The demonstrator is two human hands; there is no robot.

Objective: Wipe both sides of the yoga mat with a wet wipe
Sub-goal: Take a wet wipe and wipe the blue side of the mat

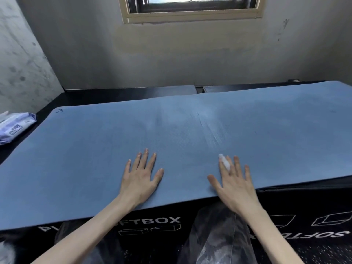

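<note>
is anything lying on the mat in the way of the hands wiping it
Nothing visible does. The yoga mat lies flat and bare, with the left hand pressed flat on it and the right hand resting on it with the wet wipe between its fingers. The wipes pack sits off the mat's left end.

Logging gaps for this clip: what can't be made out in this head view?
- Wet wipe: mostly hidden among the right hand fingers; size and dirt unclear.
- Yoga mat underside: face down, unseen; right end cut by the frame edge.
- Wipes pack: cut by the left edge, label too blurred to read.
- Box lettering: partly covered by the forearms.
</note>
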